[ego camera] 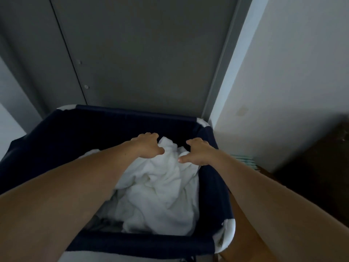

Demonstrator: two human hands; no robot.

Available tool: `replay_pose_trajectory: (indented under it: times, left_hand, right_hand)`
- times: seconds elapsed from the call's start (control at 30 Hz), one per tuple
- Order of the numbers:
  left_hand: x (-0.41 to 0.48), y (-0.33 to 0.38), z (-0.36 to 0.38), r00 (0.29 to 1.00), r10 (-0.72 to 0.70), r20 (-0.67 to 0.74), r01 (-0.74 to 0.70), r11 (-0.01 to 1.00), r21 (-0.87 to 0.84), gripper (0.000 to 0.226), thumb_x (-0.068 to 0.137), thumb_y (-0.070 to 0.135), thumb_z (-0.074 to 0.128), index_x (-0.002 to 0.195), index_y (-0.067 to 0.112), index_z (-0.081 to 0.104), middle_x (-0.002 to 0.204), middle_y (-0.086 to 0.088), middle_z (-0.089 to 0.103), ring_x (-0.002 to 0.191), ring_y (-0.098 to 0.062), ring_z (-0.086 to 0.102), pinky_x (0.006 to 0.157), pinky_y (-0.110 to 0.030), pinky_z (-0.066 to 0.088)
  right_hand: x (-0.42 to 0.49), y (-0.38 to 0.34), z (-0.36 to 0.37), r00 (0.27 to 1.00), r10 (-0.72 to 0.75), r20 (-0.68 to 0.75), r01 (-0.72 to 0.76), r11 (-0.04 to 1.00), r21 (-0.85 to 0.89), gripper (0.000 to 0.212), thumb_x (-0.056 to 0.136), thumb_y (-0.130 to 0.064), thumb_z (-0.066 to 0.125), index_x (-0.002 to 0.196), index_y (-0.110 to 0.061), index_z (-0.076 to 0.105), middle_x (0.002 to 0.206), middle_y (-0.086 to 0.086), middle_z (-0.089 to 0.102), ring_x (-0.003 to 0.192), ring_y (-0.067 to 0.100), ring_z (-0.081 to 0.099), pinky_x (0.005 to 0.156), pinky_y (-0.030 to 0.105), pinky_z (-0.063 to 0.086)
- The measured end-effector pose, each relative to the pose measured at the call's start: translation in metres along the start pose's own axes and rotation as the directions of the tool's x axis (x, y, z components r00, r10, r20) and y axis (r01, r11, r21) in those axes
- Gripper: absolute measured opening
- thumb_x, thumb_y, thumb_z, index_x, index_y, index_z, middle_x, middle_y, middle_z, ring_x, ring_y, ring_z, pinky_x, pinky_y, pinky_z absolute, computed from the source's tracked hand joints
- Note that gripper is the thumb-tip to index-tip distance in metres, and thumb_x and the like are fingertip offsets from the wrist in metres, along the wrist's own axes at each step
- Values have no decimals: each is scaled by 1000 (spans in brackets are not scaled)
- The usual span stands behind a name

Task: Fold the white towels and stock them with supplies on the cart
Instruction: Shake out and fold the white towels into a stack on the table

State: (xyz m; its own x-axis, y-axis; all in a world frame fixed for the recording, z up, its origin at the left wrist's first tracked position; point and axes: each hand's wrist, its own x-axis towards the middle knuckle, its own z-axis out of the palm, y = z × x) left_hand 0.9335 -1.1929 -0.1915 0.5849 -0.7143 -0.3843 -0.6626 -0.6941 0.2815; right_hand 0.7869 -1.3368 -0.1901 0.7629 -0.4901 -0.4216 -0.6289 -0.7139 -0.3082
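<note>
While both bare arms reach down into the container, item one, the white towels [160,195], lies as a crumpled, unfolded heap. The cloth is soft, thick and deeply creased. It fills the right and near part of the container and rises to a peak between the hands.

Container: a fabric hamper [56,140], dark navy and open-topped, with pale corners showing at the rim. It holds the heap. Something dim at the near-left bottom is too dark to tell.

Left hand [149,146]: fingers curled, thumb closed against a raised fold of the heap, gripping it.

Right hand [198,152]: fingers curled, thumb out to the side, resting at the heap's far edge. Whether it holds cloth cannot be told.

Surroundings: grey door [141,53] behind the hamper, white wall [292,72] to the right, wooden floor [243,224] beside it.
</note>
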Motion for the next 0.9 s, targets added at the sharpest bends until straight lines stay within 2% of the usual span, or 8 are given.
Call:
replay_pose_trajectory:
  times: [0.1, 0.27, 0.37, 0.47, 0.57, 0.7, 0.83, 0.9]
  left_hand:
    - [29, -14, 16, 997, -71, 44, 72, 997, -18, 79, 87, 49, 55, 155, 21, 25, 153, -5, 36, 133, -27, 43, 103, -43, 44]
    - [84, -33, 41, 974, -195, 117, 199, 979, -31, 65, 85, 50, 57, 141, 19, 43, 130, -5, 55, 113, -28, 56, 96, -46, 50]
    - [120, -43, 61, 960, -257, 112, 261, 965, -27, 73, 87, 52, 57, 149, 20, 35, 142, -8, 49, 125, -31, 51, 102, -47, 46]
    - [152, -55, 88, 951, -280, 132, 284, 959, -8, 82, 89, 55, 54, 157, 21, 21, 160, -6, 30, 140, -30, 36, 112, -47, 36]
    - [185, -76, 112, 936, -322, 143, 325, 946, 0, 83, 91, 54, 55, 157, 20, 19, 161, -7, 27, 143, -31, 32, 114, -48, 32]
    - [219, -103, 141, 922, -356, 154, 357, 934, 20, 84, 90, 54, 58, 157, 19, 19, 158, -11, 30, 142, -33, 33, 113, -47, 33]
    - [235, -119, 171, 933, -328, 150, 337, 941, -39, 86, 91, 52, 59, 158, 20, 15, 162, -7, 22, 147, -29, 24, 117, -47, 28]
    - [241, -128, 184, 942, -313, 120, 321, 945, -61, 86, 91, 51, 59, 158, 19, 15, 163, -5, 22, 148, -27, 23, 117, -46, 27]
  right_hand:
    - [47, 4, 13, 997, -41, 69, 45, 997, -59, 103, 78, -60, 73, 157, -22, 19, 161, 6, 19, 147, 31, 20, 116, 52, 28]
    - [127, 16, 42, 967, -120, 225, 164, 968, -189, 119, 75, -60, 76, 159, -26, 0, 166, 5, -1, 152, 32, -4, 120, 57, 15]
    - [174, 22, 63, 930, -145, 337, 219, 956, -194, 129, 71, -62, 79, 158, -28, -11, 166, 3, -14, 152, 30, -15, 120, 62, 9]
    - [216, 24, 92, 872, -156, 464, 284, 934, -219, 139, 66, -62, 82, 155, -30, -21, 163, 2, -26, 149, 30, -26, 116, 70, 5]
    - [256, 26, 123, 835, -153, 529, 336, 903, -268, 147, 61, -62, 86, 152, -33, -26, 160, 2, -35, 145, 32, -33, 110, 76, 3]
    - [297, 44, 171, 835, -159, 526, 383, 854, -351, 157, 54, -62, 89, 147, -36, -35, 151, 4, -48, 139, 35, -43, 104, 81, 0]
    - [318, 61, 208, 881, -343, 327, 465, 754, -463, 161, 52, -64, 87, 136, -37, -48, 141, 6, -58, 135, 35, -48, 103, 81, -4]
    - [332, 63, 216, 880, -413, 234, 475, 763, -439, 160, 52, -64, 87, 130, -41, -51, 143, 3, -58, 138, 34, -45, 104, 80, -1]
